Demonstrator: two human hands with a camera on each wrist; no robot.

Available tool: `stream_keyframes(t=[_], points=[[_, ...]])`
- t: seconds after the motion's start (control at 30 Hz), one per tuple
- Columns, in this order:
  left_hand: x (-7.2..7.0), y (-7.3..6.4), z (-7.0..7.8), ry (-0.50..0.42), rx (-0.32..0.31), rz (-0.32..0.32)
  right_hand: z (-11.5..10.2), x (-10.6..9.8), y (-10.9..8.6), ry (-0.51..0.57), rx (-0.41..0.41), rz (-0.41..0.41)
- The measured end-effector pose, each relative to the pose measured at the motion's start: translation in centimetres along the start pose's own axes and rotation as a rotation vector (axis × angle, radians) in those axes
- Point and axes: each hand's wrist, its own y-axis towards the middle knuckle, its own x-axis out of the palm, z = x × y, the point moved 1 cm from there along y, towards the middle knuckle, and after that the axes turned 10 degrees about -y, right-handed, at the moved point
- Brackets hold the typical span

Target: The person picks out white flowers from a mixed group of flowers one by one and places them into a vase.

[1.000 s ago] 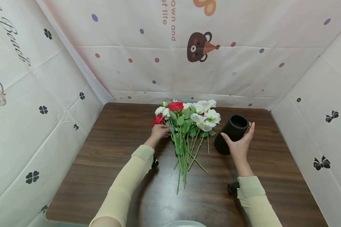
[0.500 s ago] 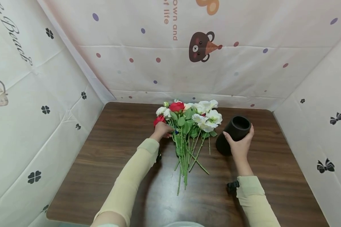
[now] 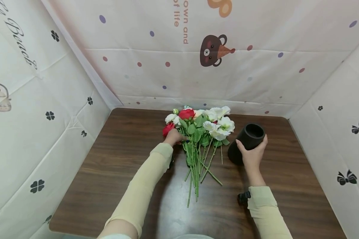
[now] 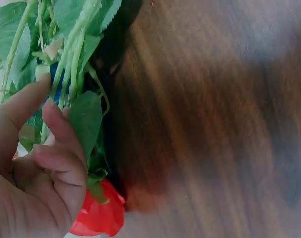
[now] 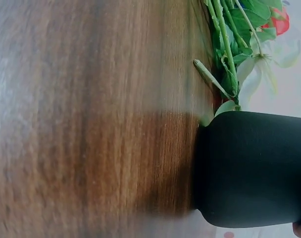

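Observation:
A bunch of red and white flowers [image 3: 201, 124] with long green stems [image 3: 195, 169] lies in the middle of the brown table [image 3: 113, 159]. My left hand [image 3: 179, 138] reaches into its left side, just below a red flower [image 3: 168, 128]. In the left wrist view the thumb and curled fingers of that hand [image 4: 46, 96] close on green stems [image 4: 71, 54] and leaves, with the red flower [image 4: 101, 215] beneath. My right hand [image 3: 252, 148] grips a tilted black vase [image 3: 246, 141] to the right of the bunch. The vase [image 5: 254, 168] fills the right wrist view, next to the stems [image 5: 225, 49].
Patterned white sheets [image 3: 215, 66] wall in the table at the back, left and right. The table's front edge [image 3: 77, 229] lies near my body. Bare wood shows left of the flowers and in front of the stem ends.
My left hand has slid right, from beside the red flower into the stems, and its fingers have closed there. My right hand has kept its hold on the vase.

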Motion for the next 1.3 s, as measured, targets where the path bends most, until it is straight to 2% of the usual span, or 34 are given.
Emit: stream_keyframes(t=[0.2, 0.53, 0.87, 1.13, 1.3], points=[[-0.1, -0.4, -0.3, -0.121, -0.044, 0.03, 0.0, 0.0, 0.0, 0.004, -0.006, -0.015], [-0.9, -2.4, -0.6, -0.163, 0.023, 0.042, 0.1, -0.3, 0.0, -0.015, 0.007, -0.005], [-0.9, -2.4, -1.5, -0.225, 0.065, 0.114, 0.0, -0.2, -0.4, -0.006, 0.003, 0.007], [-1.4, -3.2, -0.5, -0.229, 0.069, 0.177, 0.0, 0.1, -0.5, -0.002, 0.014, 0.032], [-2.3, -3.8, -0.6, -0.305, 0.095, 0.172, -0.1, 0.1, -0.5, -0.02, 0.006, 0.036]])
